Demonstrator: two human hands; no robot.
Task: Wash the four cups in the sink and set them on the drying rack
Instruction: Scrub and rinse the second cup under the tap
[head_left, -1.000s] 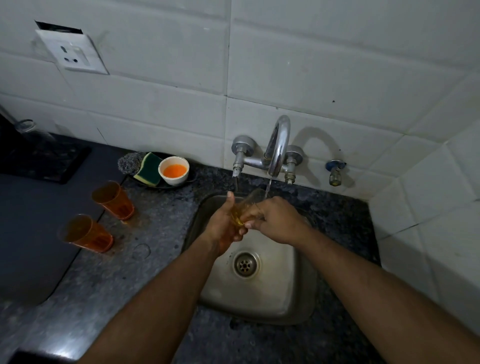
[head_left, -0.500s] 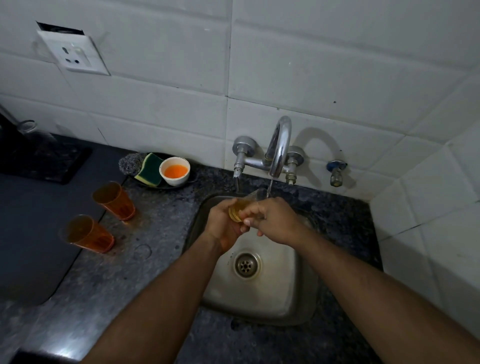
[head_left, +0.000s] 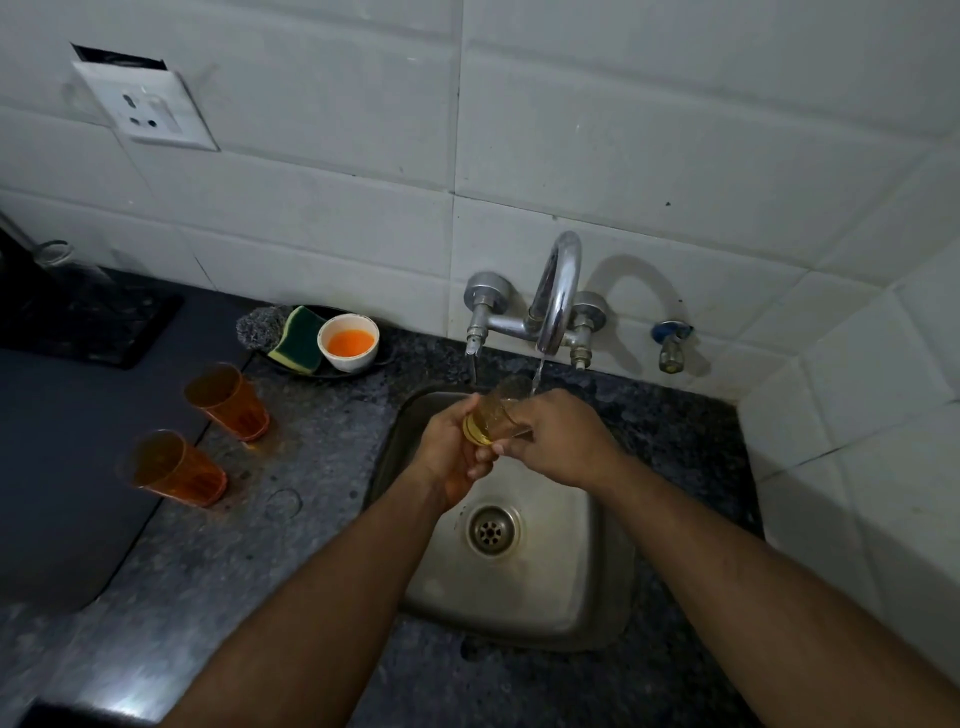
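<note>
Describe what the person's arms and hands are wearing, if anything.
Nothing is visible on them. The left hand and right hand are bare, with no gloves, rings or bracelets showing. Both forearms are uncovered up to the frame's edge: no sleeve, cuff or watch is in view.

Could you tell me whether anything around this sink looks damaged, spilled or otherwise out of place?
Yes. The wall socket sits crooked, with a dark open gap in the tile above its plate. Orange-brown staining marks the countertop around the two orange cups left of the sink.
</note>
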